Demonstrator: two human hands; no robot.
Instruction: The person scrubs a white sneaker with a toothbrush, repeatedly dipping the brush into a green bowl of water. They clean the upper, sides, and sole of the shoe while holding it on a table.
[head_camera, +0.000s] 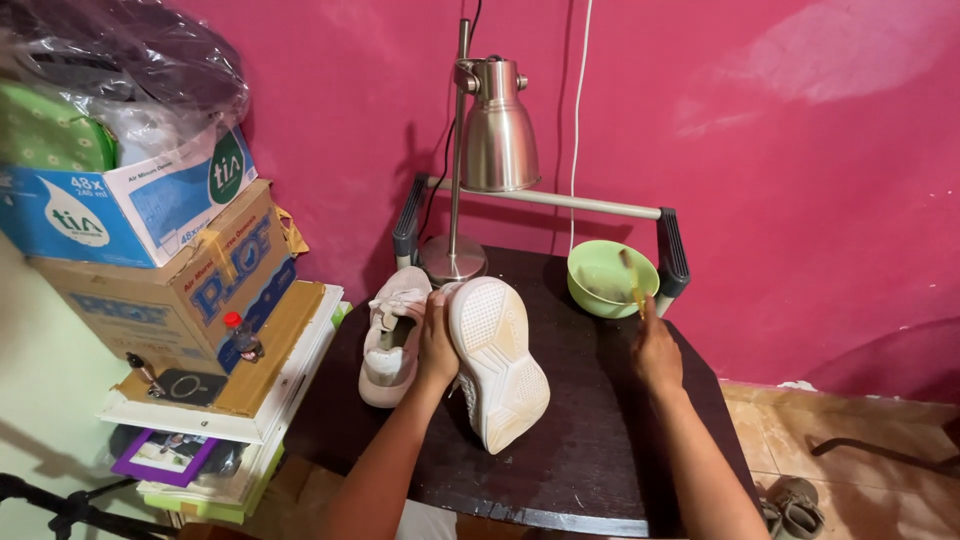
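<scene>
Fingers (432, 318) of the left hand (437, 350) wrap the tipped-up shoe (497, 360), sole showing, on the dark counter (600, 450). Right hand (655, 352) grips a small brush (634, 285) dipped toward the green bowl (610, 278). Shoe looks light, its sole stiff; the midsole seems the best hold.

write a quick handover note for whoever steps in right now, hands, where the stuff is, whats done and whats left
Left hand: holds a white shoe tipped on its side on the dark table, sole facing up.
Right hand: holds a yellow-handled brush with its head dipped into the green bowl at the table's back right.
Second shoe lies beside the first, to its left, opening up. Metal lamp stands behind them.
Done: the brush is in hand and at the bowl; whether either shoe has been scrubbed cannot be told.
Left: probably brushing the upturned sole, then the second shoe.
</scene>
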